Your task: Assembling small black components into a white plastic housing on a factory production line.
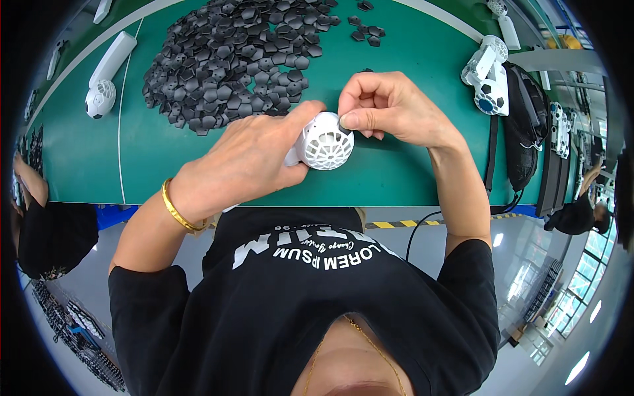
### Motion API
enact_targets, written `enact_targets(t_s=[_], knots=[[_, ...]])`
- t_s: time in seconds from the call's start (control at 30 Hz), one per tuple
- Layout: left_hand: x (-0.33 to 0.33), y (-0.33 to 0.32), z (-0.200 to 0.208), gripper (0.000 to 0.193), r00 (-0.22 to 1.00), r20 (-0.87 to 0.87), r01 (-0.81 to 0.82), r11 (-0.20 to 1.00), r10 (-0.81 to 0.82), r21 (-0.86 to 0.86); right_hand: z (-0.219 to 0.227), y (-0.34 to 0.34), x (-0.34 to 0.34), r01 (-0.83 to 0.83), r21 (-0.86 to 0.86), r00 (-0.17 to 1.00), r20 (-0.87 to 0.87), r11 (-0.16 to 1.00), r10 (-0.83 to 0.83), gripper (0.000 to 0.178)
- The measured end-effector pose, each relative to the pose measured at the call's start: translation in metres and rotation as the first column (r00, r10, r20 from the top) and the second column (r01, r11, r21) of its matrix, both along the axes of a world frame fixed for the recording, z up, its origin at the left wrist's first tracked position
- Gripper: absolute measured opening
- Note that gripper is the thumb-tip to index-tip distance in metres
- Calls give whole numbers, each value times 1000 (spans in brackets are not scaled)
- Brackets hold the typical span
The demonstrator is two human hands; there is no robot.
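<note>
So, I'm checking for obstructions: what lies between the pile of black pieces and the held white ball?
In the head view, the left hand lies between the pile and the white ball.

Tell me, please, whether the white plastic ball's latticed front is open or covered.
Open: the white ball shows many gaps across its latticed front.

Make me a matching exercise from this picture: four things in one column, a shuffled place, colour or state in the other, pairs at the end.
1. bangle
2. left hand
3. pile of small flat pieces
4. bag

A. near the right end of the green table
B. gripping a white latticed ball from its left side
C. gold-coloured
D. beyond the left hand, left of centre

Pairs: 1-C, 2-B, 3-D, 4-A
</note>
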State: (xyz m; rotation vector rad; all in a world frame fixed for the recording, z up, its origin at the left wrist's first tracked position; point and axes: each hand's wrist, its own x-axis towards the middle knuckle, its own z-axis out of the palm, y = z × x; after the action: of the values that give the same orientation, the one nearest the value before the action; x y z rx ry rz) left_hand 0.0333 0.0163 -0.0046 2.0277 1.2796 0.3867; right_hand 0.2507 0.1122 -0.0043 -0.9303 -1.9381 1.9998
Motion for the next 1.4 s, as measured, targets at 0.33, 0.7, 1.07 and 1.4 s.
enact_targets(t_s=[0.33,0.7,1.07,1.4], knots=[[1,3,2,50,1000,-9,12,1000,-12,18,-9,13,-5,-148,11,988,-45,989,148,19],[1,-1,5,63,997,-48,68,998,-67,4,-16,7,1,-119,-256,989,54,959,137,25],[2,2,12,64,994,-61,89,995,-86,44,-25,39,18,338,349,919,78,874,-387,17],[-2,5,12,64,995,-47,91,996,-90,14,-42,60,17,160,921,893,18,355,-450,22]])
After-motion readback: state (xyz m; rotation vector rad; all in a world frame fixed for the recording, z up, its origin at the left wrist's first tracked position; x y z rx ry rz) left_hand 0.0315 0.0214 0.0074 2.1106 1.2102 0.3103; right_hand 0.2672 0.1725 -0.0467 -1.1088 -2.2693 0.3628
